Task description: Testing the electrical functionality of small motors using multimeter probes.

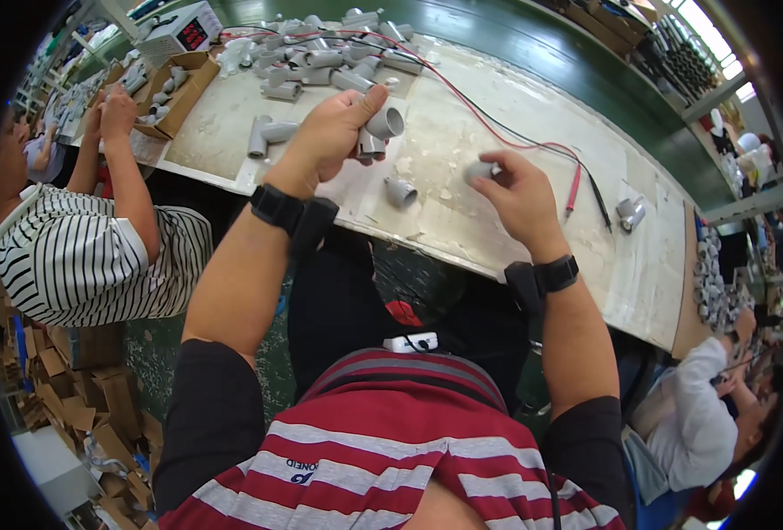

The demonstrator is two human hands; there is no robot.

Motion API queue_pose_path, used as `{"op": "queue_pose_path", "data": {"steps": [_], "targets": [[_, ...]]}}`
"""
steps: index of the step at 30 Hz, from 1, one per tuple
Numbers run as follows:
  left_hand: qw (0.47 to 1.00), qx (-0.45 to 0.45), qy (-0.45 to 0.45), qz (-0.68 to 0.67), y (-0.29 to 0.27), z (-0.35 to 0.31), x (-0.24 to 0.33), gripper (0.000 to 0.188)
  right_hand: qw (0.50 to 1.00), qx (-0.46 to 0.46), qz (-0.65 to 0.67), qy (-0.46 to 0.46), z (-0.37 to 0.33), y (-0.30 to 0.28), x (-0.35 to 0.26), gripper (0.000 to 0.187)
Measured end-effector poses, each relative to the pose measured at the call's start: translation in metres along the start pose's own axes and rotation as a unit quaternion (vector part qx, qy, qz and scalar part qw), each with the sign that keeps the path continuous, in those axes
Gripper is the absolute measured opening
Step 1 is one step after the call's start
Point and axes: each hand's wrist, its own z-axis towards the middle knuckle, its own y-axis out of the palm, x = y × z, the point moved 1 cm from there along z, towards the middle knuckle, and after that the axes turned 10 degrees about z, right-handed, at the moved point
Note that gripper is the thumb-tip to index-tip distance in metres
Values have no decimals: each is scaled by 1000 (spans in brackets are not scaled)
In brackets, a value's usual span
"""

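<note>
My left hand (331,134), above the bench (462,225), is closed around a grey plastic tubular housing (386,124) with its round open end facing right. To the right, my right hand (525,196) pinches a small rounded light-grey piece (478,171) between thumb and fingers. The two pieces are apart. A short grey cup-shaped part (401,193) lies on the bench between my hands. Left of my left wrist rests a grey T-shaped housing (269,135). Another small grey part with a shiny side (630,214) lies at the right.
Grey housings (325,60) are heaped at the back of the bench. A red lead (475,110) crosses beside a black one, ending in a red probe (573,193) and black probe (601,208). A display unit (179,34) and cardboard box (186,104) stand left. People sit on both sides.
</note>
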Motion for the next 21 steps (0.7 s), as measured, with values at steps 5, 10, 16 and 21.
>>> {"op": "queue_pose_path", "data": {"steps": [5,10,16,21], "targets": [[993,41,-9,-113,59,-28,-10,53,931,37,364,8,-7,26,-38,28],[978,144,143,-43,82,-33,-26,50,906,95,411,35,-16,37,-50,24],[925,216,303,79,94,-48,-19,47,874,113,463,90,-26,33,-56,24],[906,240,323,128,99,-59,-15,45,869,141,466,89,-32,40,-61,25]]}}
